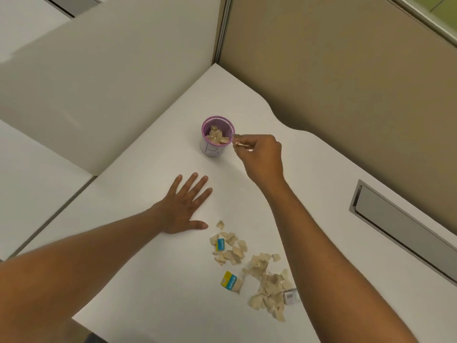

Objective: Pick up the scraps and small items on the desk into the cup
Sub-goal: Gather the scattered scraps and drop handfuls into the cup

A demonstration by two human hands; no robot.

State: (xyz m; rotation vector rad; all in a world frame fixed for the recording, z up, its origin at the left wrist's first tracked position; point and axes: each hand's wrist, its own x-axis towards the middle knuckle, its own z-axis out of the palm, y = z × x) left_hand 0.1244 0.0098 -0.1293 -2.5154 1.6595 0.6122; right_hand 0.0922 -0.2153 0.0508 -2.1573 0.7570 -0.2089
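Observation:
A purple-rimmed cup (206, 147) stands on the white desk (153, 288) and holds several beige paper scraps. My right hand (262, 154) hovers just right of the cup's rim, fingers pinched together on a small scrap. My left hand (184, 206) lies flat on the desk, palm down, fingers spread. A heap of beige scraps (268, 285) sits near the front, between my forearms. Among them lie two small blue-and-yellow boxes (228, 280), (220, 244) and a small white box (291, 296) partly hidden by my right forearm.
Beige and grey partition walls (346, 78) close the desk's far corner. A metal cable slot (400, 226) is set into the desk at the right. The desk's near edge runs along the lower left.

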